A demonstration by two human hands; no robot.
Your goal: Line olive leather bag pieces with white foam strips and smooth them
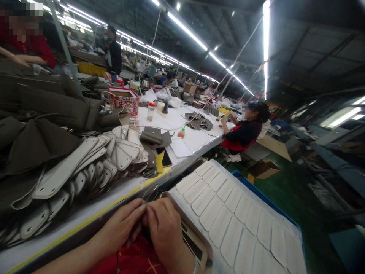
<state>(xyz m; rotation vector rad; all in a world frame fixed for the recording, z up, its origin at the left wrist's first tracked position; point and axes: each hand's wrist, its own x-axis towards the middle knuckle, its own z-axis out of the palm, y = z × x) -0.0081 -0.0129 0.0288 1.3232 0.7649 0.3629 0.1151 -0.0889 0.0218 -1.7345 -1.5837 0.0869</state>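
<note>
My left hand (121, 222) and my right hand (165, 228) meet in front of my lap, with fingertips pinched close together. Between them are thin, pale cord-like strips (150, 193) whose loose ends stick up past the fingers. What else the fingers may grip is hidden. Under my right wrist lies a beige frame-like piece (207, 253) with dark slots. Just beyond my left hand runs the table edge with yellow tape (97, 215). White strap-shaped pieces with metal studs (65, 171) are heaped on that table.
To the right, a white-covered board (176, 186) carries rows of cream pieces (228, 228) over a blue crate (281, 205). Dark olive material (54, 102), a yellow tool (159, 161), a phone (165, 156) and a jar (151, 111) occupy the table. A co-worker (243, 131) sits farther along.
</note>
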